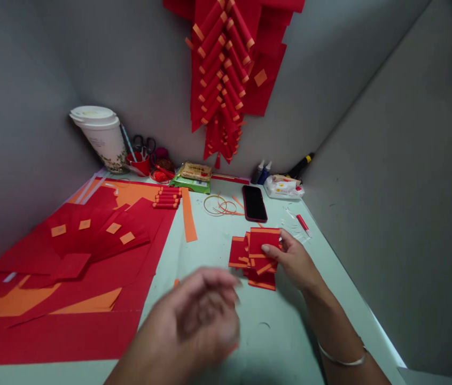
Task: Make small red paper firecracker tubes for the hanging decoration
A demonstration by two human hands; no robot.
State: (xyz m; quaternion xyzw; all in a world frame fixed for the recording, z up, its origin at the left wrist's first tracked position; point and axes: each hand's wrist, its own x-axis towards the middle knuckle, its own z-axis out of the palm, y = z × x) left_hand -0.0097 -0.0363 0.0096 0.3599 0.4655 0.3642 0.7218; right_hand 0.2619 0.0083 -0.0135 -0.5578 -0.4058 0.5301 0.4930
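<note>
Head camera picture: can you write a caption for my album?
Right hand holds an orange-edged red paper piece; blurred left hand nearby; red rolls hang behind.

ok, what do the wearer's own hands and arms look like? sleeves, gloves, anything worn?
Two bare hands, no gloves, and no sleeves in view on either forearm. The right hand has a thin, silvery bangle on its forearm. The left hand is blurred; no bracelet or watch shows on the part of that arm in frame.
</note>
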